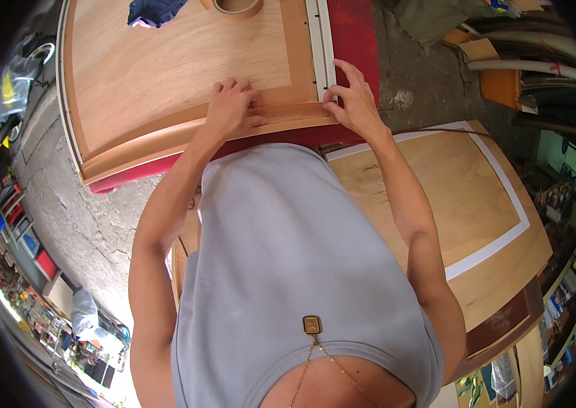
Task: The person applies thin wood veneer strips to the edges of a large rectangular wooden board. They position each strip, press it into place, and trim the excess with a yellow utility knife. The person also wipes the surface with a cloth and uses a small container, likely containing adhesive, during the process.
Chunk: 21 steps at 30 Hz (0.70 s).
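Observation:
A framed panel [186, 61] with a pale wooden back lies in front of me, brown tape bordering its back. Along its near edge runs a wide strip of brown tape [165, 134], partly raised and curled. My left hand [232, 109] rests over this strip, its fingers bent and spread, the thumb apart from them. At the near right corner, my right hand [357, 103] pinches the end of the strip between thumb and index finger, with the other fingers raised. The right side of the frame [320, 47] shows a whitish edge with small dark fasteners.
A roll of brown tape [239, 8] and a dark blue cloth [154, 11] lie on the panel's far part. Red material [356, 41] shows beneath the frame. Another wooden panel with a white border [437, 183] stands at my right. Shelves with goods [29, 258] line the left.

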Available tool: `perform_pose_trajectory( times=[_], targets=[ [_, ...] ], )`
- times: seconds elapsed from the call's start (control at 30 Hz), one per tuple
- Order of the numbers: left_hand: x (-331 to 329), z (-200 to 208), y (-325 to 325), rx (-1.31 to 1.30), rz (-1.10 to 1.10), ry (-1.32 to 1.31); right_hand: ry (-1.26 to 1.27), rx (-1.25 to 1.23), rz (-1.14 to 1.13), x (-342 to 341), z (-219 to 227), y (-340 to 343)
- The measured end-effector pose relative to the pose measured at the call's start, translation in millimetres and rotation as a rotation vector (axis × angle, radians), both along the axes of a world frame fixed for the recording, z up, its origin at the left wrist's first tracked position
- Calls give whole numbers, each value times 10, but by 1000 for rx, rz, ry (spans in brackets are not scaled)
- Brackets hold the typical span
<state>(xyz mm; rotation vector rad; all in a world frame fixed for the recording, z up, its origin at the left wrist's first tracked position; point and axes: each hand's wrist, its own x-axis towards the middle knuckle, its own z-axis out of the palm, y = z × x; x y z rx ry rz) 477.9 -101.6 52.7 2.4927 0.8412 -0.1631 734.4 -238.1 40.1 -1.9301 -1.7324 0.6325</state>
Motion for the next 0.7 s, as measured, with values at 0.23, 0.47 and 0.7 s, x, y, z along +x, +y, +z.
perform_pose_trajectory(
  times=[0.23, 0.47, 0.7],
  targets=[
    [-88, -151, -13, -95, -28, -140, 15, 160, 69, 27, -40, -75],
    [-151, -251, 5, -237, 1, -257, 70, 122, 148, 4, 31, -80],
    [-173, -196, 70, -92, -128, -161, 242, 1, 123, 26, 68, -33]
  ],
)
